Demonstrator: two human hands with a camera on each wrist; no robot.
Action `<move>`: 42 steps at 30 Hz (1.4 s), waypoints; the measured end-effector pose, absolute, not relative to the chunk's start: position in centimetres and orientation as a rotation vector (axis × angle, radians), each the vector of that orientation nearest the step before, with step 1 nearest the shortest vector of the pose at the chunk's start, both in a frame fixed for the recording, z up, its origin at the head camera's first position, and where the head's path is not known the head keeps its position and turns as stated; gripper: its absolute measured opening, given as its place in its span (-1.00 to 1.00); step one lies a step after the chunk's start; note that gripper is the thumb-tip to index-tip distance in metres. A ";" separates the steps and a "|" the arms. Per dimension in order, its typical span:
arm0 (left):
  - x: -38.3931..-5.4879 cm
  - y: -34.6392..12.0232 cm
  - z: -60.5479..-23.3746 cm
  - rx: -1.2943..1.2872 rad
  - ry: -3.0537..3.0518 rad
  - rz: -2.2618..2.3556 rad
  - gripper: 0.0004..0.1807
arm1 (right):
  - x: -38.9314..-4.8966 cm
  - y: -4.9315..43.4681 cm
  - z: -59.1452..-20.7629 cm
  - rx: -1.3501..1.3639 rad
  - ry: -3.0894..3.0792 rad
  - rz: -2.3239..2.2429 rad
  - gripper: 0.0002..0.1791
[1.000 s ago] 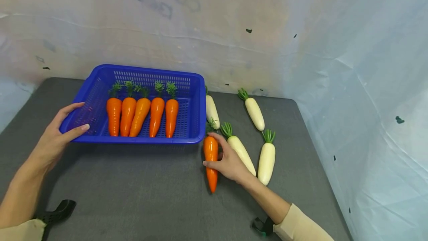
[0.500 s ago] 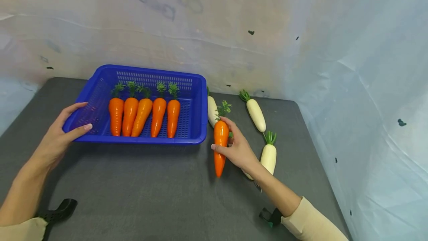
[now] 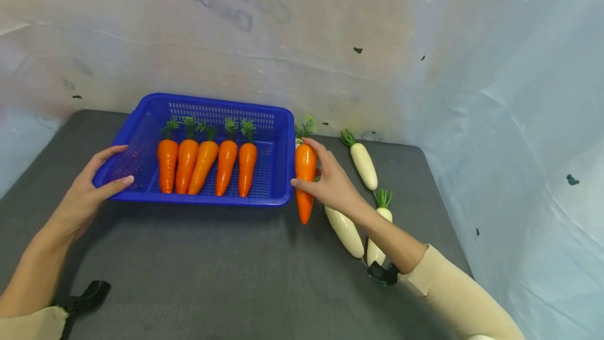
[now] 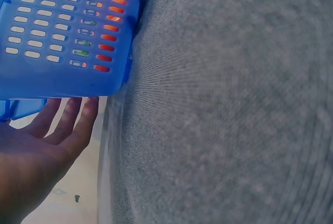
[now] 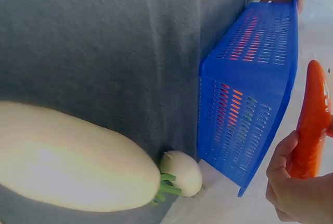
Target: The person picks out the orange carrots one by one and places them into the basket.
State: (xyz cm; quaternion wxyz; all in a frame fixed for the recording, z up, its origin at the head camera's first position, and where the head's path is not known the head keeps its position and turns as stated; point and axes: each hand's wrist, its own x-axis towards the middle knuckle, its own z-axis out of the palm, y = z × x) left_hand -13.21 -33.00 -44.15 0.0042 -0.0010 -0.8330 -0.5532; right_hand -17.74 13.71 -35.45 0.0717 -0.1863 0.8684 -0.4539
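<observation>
My right hand (image 3: 332, 182) grips an orange carrot (image 3: 304, 161) with a leafy green top, holding it raised beside the right wall of the blue basket (image 3: 198, 200). In the right wrist view the carrot (image 5: 312, 114) is pinched between thumb and fingers, above rim height. My left hand (image 3: 87, 188) holds the basket's left end, thumb over the rim; the left wrist view shows its fingers (image 4: 78, 125) at the basket's rim. Several carrots (image 3: 205, 167) lie side by side in the basket, tops toward the back.
White radishes lie right of the basket: one at the back (image 3: 363, 166), one near my right forearm (image 3: 346, 231), another partly behind the wrist (image 3: 376, 251). A further radish (image 5: 184, 173) sits close to the basket. A plastic sheet wall (image 3: 283, 56) rises behind the grey table (image 3: 212, 272).
My right hand has lifted the carrot off the table and carried it up and back to the basket's right edge. The left hand keeps its hold on the basket.
</observation>
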 end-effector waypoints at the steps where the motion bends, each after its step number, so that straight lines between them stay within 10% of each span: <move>1: -13.2 -33.0 -44.1 -0.007 -2.604 -1.737 -0.25 | -18.0 13.4 -35.3 -0.571 2.613 -1.350 -0.04; 42: -13.0 -32.9 -44.5 -0.054 -2.535 -1.797 -0.26 | -24.2 5.8 -34.1 -0.577 2.660 -1.056 0.05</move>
